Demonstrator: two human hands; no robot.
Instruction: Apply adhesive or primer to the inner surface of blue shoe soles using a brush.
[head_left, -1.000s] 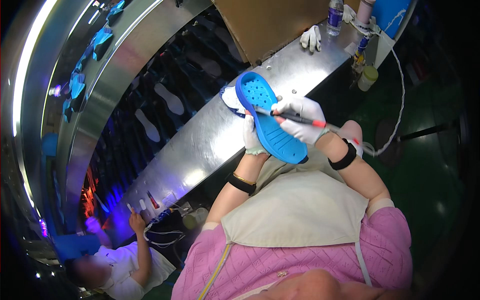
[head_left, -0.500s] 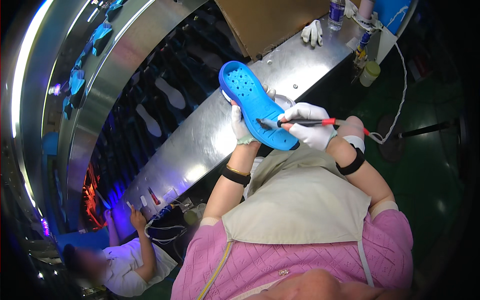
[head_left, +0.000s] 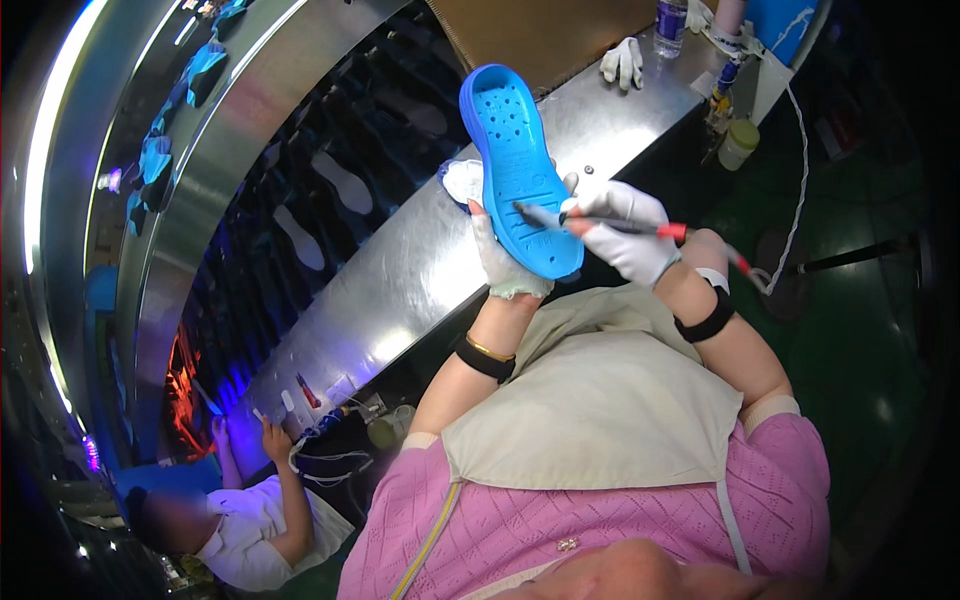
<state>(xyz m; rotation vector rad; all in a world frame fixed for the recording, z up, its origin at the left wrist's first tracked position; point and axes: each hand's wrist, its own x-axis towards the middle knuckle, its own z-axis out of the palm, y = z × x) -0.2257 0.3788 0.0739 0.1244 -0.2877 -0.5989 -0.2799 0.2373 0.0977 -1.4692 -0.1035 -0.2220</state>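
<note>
A blue shoe sole (head_left: 512,160), its holed heel end pointing away from me, is tilted up above the metal bench. My left hand (head_left: 500,250), in a white glove with bare fingertips, grips it from below and along its left edge. My right hand (head_left: 632,245), gloved the same way, pinches a brush (head_left: 608,224) with a dark handle, a red band and a tube running off its end. The dark bristles touch or nearly touch the inner face of the sole at its forefoot. A white object (head_left: 462,181) shows behind the sole's left edge; its kind is unclear.
The metal bench (head_left: 400,290) runs diagonally beside a dark conveyor with pale soles (head_left: 342,182). At the far end are a cardboard box (head_left: 540,40), a white glove (head_left: 623,65) and a bottle (head_left: 670,28). A jar (head_left: 739,144) hangs beyond the edge. A co-worker (head_left: 265,530) is at lower left.
My left hand has raised the sole away from me and turned it more upright. The brush has shifted slightly across the forefoot, and the white object now shows left of the sole.
</note>
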